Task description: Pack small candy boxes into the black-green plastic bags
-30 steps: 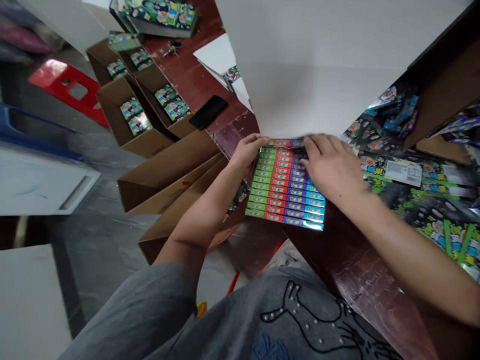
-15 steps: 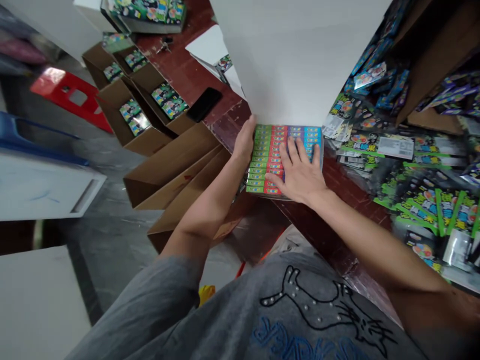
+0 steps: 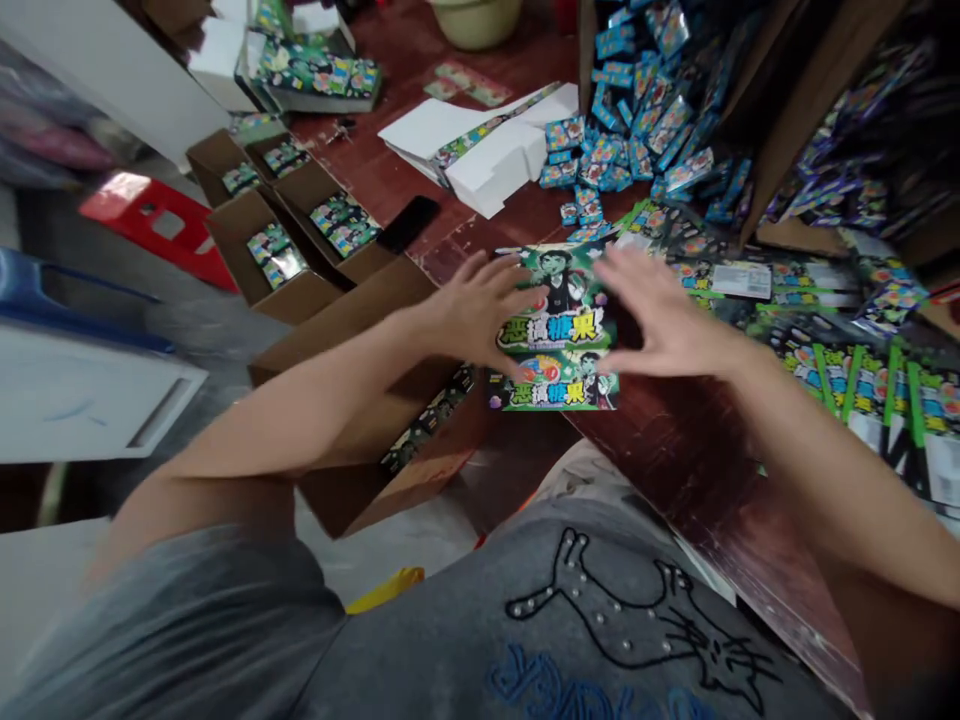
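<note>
A green and black printed candy box (image 3: 559,325) with cartoon figures and large coloured lettering lies shut on the dark red table, near its edge in front of me. My left hand (image 3: 476,310) is spread over the left side of the box, fingertips at its printed top. At the opposite side, my right hand (image 3: 660,315) has its fingers apart, with thumb and fingertips near the right edge. Whether the right fingers touch the box I cannot tell. Nothing is gripped in either hand. The small packets inside the box are hidden.
Brown cartons (image 3: 345,400) holding printed boxes stand to the left. A black phone (image 3: 409,223) and white folded cardboard (image 3: 487,150) lie beyond. Blue candy packets (image 3: 637,110) are heaped at the back right, and flat printed pouches (image 3: 840,390) spread over the right side.
The white lid that stood upright has come down, covering the rows of coloured packets. My right hand has lifted off them to the right side; my left hand has shifted onto the box top.
</note>
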`<state>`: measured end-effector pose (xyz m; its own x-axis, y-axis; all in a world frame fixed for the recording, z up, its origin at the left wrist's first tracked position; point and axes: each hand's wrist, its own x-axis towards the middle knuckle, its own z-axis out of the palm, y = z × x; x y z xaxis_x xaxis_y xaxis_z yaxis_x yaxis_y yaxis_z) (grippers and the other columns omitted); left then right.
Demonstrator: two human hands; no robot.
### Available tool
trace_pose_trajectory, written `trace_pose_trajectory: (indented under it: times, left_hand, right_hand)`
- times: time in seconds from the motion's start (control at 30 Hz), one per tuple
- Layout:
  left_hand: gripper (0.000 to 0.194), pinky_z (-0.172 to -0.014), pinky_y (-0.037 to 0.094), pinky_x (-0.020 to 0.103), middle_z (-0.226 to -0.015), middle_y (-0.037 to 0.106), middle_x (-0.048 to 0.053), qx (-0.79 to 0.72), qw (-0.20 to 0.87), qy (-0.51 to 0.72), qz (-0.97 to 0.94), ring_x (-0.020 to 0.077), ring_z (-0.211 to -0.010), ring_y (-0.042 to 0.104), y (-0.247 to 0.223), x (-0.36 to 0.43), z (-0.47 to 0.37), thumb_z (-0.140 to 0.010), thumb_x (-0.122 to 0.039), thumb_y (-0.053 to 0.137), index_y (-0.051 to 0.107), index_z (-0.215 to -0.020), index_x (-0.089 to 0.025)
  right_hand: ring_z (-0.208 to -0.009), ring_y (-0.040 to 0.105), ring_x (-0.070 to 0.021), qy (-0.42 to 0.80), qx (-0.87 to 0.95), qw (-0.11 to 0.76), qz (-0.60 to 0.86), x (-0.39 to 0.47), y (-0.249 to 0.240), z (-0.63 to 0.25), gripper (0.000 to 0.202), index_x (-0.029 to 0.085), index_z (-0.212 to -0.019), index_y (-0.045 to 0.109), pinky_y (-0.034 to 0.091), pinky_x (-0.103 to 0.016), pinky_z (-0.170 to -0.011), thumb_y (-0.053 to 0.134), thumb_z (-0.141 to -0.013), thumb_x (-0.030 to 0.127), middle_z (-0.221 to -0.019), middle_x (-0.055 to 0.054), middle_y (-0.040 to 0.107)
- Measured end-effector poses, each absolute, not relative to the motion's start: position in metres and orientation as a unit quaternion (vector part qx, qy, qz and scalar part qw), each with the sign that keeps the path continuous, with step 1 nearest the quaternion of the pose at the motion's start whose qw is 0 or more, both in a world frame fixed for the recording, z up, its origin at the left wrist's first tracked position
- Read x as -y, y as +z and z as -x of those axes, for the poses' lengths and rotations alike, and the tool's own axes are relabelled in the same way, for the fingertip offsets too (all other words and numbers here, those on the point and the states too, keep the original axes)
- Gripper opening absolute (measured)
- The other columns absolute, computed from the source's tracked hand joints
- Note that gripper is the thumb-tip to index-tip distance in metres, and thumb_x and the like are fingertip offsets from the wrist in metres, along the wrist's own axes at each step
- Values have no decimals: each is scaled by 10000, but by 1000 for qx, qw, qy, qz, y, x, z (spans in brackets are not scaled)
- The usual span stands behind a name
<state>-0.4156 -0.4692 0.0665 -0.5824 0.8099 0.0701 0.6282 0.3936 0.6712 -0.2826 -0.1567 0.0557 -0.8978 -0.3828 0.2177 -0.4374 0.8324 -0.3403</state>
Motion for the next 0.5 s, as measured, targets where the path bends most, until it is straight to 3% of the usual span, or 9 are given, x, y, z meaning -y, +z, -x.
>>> trace_pose_trajectory:
  times: [0.03, 0.1, 0.2, 0.27, 0.37, 0.5]
  left_hand:
    - [1102, -1345, 103, 704, -1687, 494, 193, -825, 102, 265, -489, 541, -1628, 294, 53, 469, 398, -469, -686, 1013, 706, -1411, -205]
    - [1084, -1346, 131, 704, -1771, 343, 212, -827, 45, 161, -537, 523, -1658, 237, 32, 469, 375, -685, -665, 925, 555, -1586, -189]
    - [779, -1352, 292, 575, -1730, 441, 172, -839, 18, 118, -531, 402, -1623, 397, 21, 469, 363, -953, -410, 714, 463, -1659, -194]
    - [729, -1349, 338, 514, -1713, 482, 126, -842, 8, 116, -528, 341, -1595, 460, 21, 468, 361, -980, -318, 645, 443, -1674, -219]
    - [717, -1342, 342, 557, -1722, 473, 109, -861, -19, 113, -496, 367, -1618, 416, 18, 466, 352, -978, -285, 639, 457, -1670, -236]
    - [802, -1343, 270, 633, -1783, 347, 138, -876, -13, 83, -474, 436, -1673, 268, 9, 469, 343, -987, -434, 667, 386, -1707, -220]
  right_hand:
    - [-1696, 194, -429, 153, 957, 26, -245, 162, 48, 279, 986, 205, -1729, 295, 166, -735, -1326, 714, -946, 633, -1821, -211, 225]
    - [-1676, 252, -448, 98, 963, 2, -250, 175, 34, 274, 1013, 189, -1710, 344, 113, -793, -1307, 818, -883, 532, -1805, -229, 253]
    - [-1603, 446, -356, 68, 968, 38, -239, 184, 25, 270, 698, 206, -1660, 450, 65, -750, -1339, 666, -1006, 318, -1724, -178, 459]
    - [-1549, 526, -317, 68, 966, 50, -246, 184, 26, 267, 578, 253, -1628, 504, 12, -731, -1353, 566, -1055, 280, -1669, -126, 550]
    - [-1557, 516, -297, 91, 965, 59, -237, 181, 24, 259, 501, 299, -1573, 568, -28, -740, -1348, 468, -1085, 246, -1672, -66, 555]
    - [-1616, 422, -239, 138, 963, 81, -218, 183, 6, 257, 526, 371, -1547, 562, -27, -719, -1340, 351, -1097, 198, -1710, 13, 507]
